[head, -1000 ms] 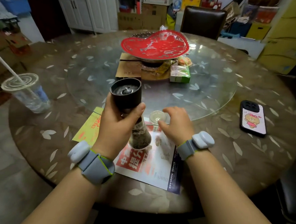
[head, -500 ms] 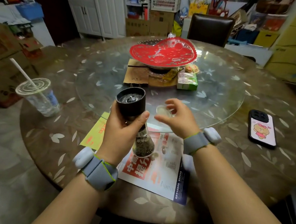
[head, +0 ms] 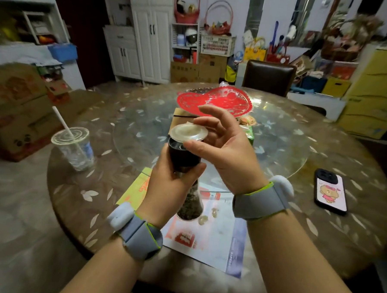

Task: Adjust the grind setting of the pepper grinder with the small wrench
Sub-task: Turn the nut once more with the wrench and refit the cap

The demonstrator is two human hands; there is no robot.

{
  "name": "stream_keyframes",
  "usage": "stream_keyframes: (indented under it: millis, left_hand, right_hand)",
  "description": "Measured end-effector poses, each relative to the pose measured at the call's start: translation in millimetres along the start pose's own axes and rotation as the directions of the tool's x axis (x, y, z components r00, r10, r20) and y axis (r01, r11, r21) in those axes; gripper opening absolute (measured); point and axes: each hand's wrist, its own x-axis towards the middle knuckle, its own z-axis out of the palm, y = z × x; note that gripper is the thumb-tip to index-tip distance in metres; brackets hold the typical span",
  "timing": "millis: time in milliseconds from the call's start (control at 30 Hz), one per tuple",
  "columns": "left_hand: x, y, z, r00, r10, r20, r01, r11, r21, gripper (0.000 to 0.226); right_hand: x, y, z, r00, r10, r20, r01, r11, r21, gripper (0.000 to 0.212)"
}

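My left hand (head: 171,185) grips the pepper grinder (head: 184,159) upside down above the table, its black grinding head up and its glass body of peppercorns pointing down. My right hand (head: 221,147) pinches a clear round plastic cap (head: 188,132) between thumb and fingers, right on top of the black head. The cap covers most of the grinder's opening. No wrench is visible.
Under my hands lie a printed flyer (head: 214,243) and a yellow sheet (head: 136,188) on the round table (head: 329,232). A plastic cup with a straw (head: 73,146) stands left, a phone (head: 330,191) right, and a red dish (head: 215,100) on the glass turntable (head: 282,148) behind.
My right hand picked the clear cap off the table and brought it up onto the grinder's black head. My left hand raised the grinder, and my head tilted up.
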Motion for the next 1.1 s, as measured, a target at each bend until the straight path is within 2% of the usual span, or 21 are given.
stream_keyframes:
  millis: [100, 434, 700, 834, 900, 967, 1034, 1100]
  left_hand:
    - [-5.8, 5.5, -3.8, 1.000, 0.006, -0.019, -0.006, 0.999, -0.034, 0.061]
    - [-26.1, 24.6, -18.3, 0.999, 0.051, -0.014, -0.051, 0.999, -0.004, 0.057]
    - [-13.2, 32.8, -18.8, 0.998, 0.060, -0.013, -0.061, 0.998, -0.003, 0.050]
    - [15.0, 27.1, -17.2, 0.999, 0.029, 0.016, -0.029, 0.999, 0.029, 0.056]
    - [38.0, 22.5, -16.3, 1.000, 0.013, -0.026, -0.012, 1.000, 0.024, 0.055]
    - [66.0, 12.0, -18.0, 0.996, -0.022, -0.086, 0.022, 1.000, -0.005, 0.053]
    - [93.9, -1.0, -21.3, 0.989, -0.036, -0.142, 0.036, 0.999, -0.002, 0.053]
    - [121.8, -22.6, -21.1, 0.985, -0.038, -0.167, 0.043, 0.999, 0.026, 0.053]
  right_hand:
    - [-8.8, 0.0, 5.4, 0.999, 0.025, -0.046, -0.024, 0.999, 0.024, 0.070]
    - [-28.4, -11.8, 26.8, 0.996, 0.081, -0.035, -0.080, 0.995, 0.052, 0.073]
    - [-19.0, -8.4, 33.4, 0.992, 0.107, -0.061, -0.088, 0.965, 0.246, 0.074]
    - [-6.9, 1.0, 16.2, 0.985, 0.150, -0.081, -0.120, 0.948, 0.296, 0.076]
    - [-0.8, 12.8, -3.0, 0.964, 0.217, -0.153, -0.185, 0.962, 0.198, 0.072]
    - [8.1, 32.9, -29.9, 0.938, 0.224, -0.264, -0.253, 0.964, -0.082, 0.059]
    - [18.7, 52.6, -55.6, 0.920, 0.202, -0.336, -0.322, 0.878, -0.354, 0.050]
    - [33.6, 75.7, -74.6, 0.914, 0.209, -0.348, -0.368, 0.788, -0.493, 0.048]
